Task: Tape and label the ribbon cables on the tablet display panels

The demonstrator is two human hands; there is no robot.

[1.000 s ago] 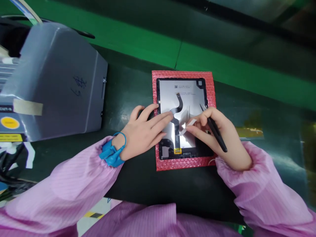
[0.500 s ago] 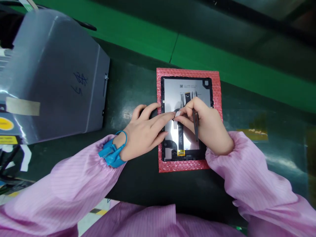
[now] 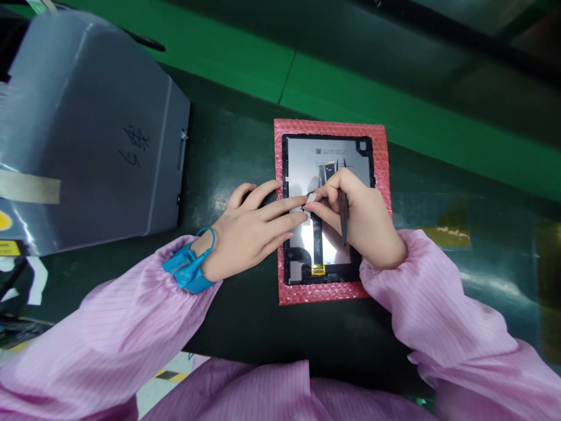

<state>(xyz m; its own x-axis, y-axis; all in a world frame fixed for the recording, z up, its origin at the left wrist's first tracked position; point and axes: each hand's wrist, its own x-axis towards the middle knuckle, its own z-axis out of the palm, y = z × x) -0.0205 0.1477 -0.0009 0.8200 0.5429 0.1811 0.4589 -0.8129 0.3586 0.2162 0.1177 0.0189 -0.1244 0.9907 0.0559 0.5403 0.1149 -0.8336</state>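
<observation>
A tablet screen assembly (image 3: 302,158) with a black frame and silvery back lies on a pink bubble-wrap sheet (image 3: 322,292). My left hand (image 3: 252,228) is open, fingers spread, its fingertips reaching over the screen's left side. Between thumb and forefinger, my right hand (image 3: 357,207) pinches a small white piece of tape (image 3: 311,198) close to the left fingertips. Dark tweezers (image 3: 344,225) are tucked in the same hand, tips pointing away from me. Below the fingers a black flex cable (image 3: 318,242) runs down to a yellow-gold connector end (image 3: 318,269). My right palm hides part of the screen.
On the left stands a large grey machine housing (image 3: 105,128) with handwriting and a strip of tape. The dark work mat (image 3: 228,146) lies under everything, with a green strip (image 3: 245,58) behind. Amber film (image 3: 447,236) lies on the right.
The view has shifted slightly, so everything sits a little further left. My left middle finger now stretches further over the screen towards the pinched tape. My right hand keeps its pinch and the tweezers.
</observation>
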